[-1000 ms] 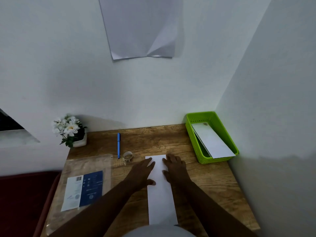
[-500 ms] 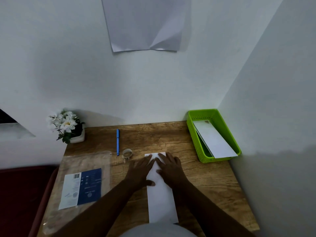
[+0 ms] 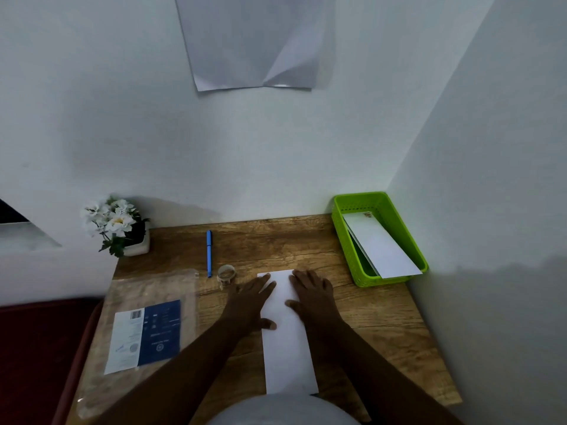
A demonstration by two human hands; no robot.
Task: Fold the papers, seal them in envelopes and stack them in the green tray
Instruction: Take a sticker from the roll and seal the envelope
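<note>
A long, narrow folded white paper (image 3: 288, 348) lies lengthwise on the wooden desk (image 3: 383, 326) in front of me. My left hand (image 3: 248, 302) rests flat on its left edge near the far end, fingers spread. My right hand (image 3: 313, 296) presses flat on the right edge opposite. Neither hand grips anything. The green tray (image 3: 340, 228) stands at the desk's far right corner, and a white envelope (image 3: 380, 246) leans in it over its front rim.
A blue pen (image 3: 209, 253) and a small roll of clear tape (image 3: 226, 273) lie left of the paper. A clear plastic pack with a blue and white label (image 3: 144, 335) covers the left side. A white flower pot (image 3: 122, 228) stands far left. Walls close the back and right.
Both hands have slid slightly along the paper's far end and spread apart, the right one moving off the middle to the right edge. The paper stays in place.
</note>
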